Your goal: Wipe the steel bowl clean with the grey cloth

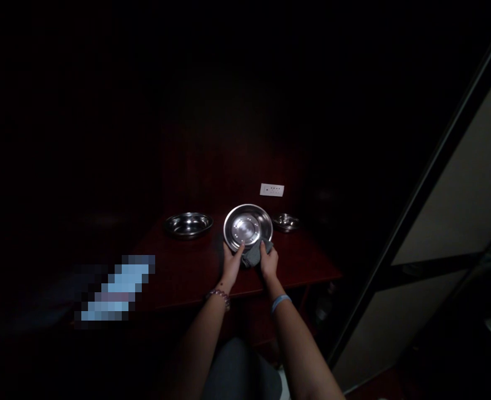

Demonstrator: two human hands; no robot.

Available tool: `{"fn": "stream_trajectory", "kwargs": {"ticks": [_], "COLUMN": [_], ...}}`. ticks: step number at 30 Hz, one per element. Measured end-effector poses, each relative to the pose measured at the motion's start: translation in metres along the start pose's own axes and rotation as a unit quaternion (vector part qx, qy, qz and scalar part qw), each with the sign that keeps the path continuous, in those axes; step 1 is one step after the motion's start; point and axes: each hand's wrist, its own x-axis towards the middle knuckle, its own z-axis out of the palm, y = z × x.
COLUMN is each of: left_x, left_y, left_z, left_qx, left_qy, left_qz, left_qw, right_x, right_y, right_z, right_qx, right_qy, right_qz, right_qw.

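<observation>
A round stainless steel bowl (pixel 246 225) is held up over the dark red table (pixel 187 278), tilted so its shiny inside faces me. My left hand (pixel 231 265) grips its lower left rim, thumb over the inner edge. With my right hand (pixel 269 262) I pinch a grey cloth (pixel 252 255) against the lower right rim. The cloth hangs between both hands, below the bowl. A wider steel bowl (pixel 189 225) rests on the table to the left. Smaller steel bowls (pixel 286 222), seemingly stacked, sit to the right.
A white power socket (pixel 272 190) is on the wall behind the table. On the left a pixelated bright patch (pixel 118 286) hides something. A pale panel with a dark frame (pixel 449 222) stands at the right. Beneath the table's right end is a dim bottle (pixel 323 306).
</observation>
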Motion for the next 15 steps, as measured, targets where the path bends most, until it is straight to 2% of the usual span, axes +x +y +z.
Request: {"fn": "stream_trajectory", "kwargs": {"ticks": [8,11,15], "left_x": [-0.001,0.002,0.006], "left_y": [0.001,-0.002,-0.01], "left_z": [-0.003,-0.005,-0.009], "left_qx": [0.036,0.044,0.042], "left_qy": [0.027,0.038,0.095], "left_qz": [-0.019,-0.012,0.009], "left_qw": [0.999,0.998,0.995], "right_x": [-0.004,-0.004,-0.003], "right_y": [-0.001,-0.003,-0.006], "right_z": [0.001,0.002,0.0], "right_qx": [-0.005,-0.01,0.005], "right_qy": [-0.041,-0.027,0.019], "right_qz": [-0.007,-0.002,-0.007], "right_qw": [0.999,1.0,1.0]}}
